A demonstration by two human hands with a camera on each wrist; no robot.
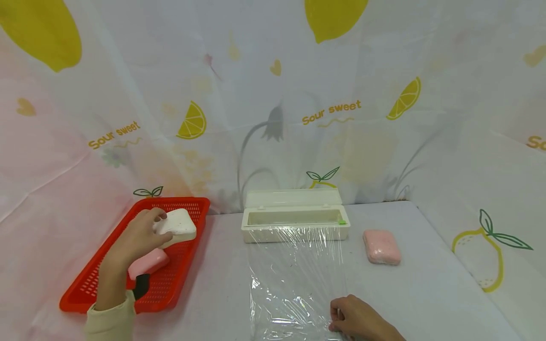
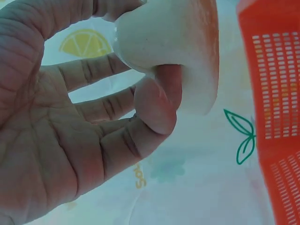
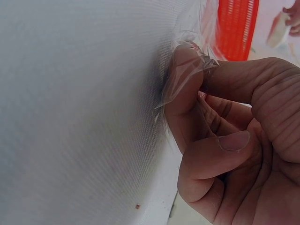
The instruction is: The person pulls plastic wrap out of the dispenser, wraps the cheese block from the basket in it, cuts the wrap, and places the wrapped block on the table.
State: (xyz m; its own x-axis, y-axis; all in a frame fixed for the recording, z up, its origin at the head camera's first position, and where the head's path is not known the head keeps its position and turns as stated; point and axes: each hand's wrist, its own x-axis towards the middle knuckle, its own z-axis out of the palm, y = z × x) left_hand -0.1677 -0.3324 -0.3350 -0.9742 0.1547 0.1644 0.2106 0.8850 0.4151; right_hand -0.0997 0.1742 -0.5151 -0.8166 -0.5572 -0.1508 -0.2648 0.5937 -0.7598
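My left hand (image 1: 142, 232) holds a white rounded-square block (image 1: 177, 225), like a bar of soap, over the red basket (image 1: 198, 246). In the left wrist view, the fingers curl against the block's smooth cream-white side (image 2: 154, 40). A pink block (image 1: 149, 264) lies in the basket beneath this hand. Clear cling film (image 1: 294, 279) stretches over the table from the white dispenser box (image 1: 294, 235) toward me. At the film's near right edge, my right hand (image 1: 360, 317) pinches it between thumb and forefinger; the right wrist view shows crinkled film (image 3: 187, 70) round the fingertips.
The dispenser's lid (image 1: 294, 197) stands raised at the back, and a small green piece (image 1: 341, 222) sits on its front edge. A pink block wrapped in film (image 1: 381, 247) lies right of the box. A lemon-printed cloth (image 1: 273, 94) hangs behind the table.
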